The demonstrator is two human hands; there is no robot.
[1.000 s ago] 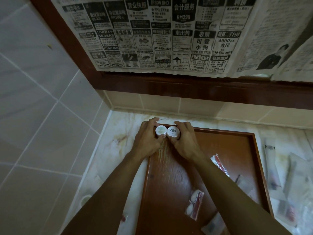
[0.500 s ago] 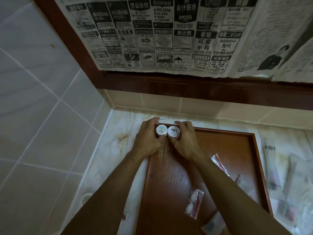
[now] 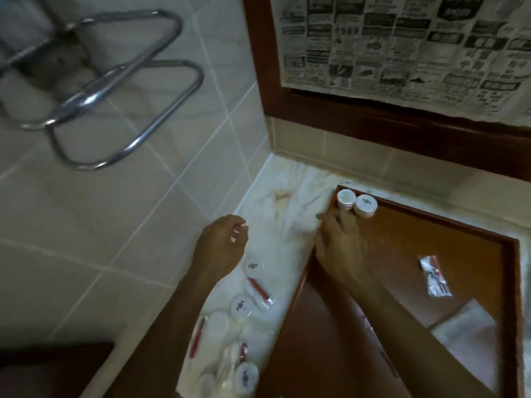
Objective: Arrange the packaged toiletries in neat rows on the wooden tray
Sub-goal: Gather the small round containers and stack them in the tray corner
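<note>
Your marble counter (image 3: 290, 196) carries the wooden tray (image 3: 474, 234) at 3 o'clock; loose round tubs (image 3: 253, 267) and sachets (image 3: 260, 291) at 7.

A bathroom, probably in a home or guest lodging. Pale glazed wall tiles (image 3: 161, 179) meet a marble-patterned counter (image 3: 287, 214) in the far corner; a chrome tubular rail (image 3: 120, 90) is fixed to the left wall. Small packaged toiletries (image 3: 253, 285) lie on the counter (round white tubs, sachets). Newspaper (image 3: 402, 50) covers a dark wood-framed panel (image 3: 258, 67) above.
</note>
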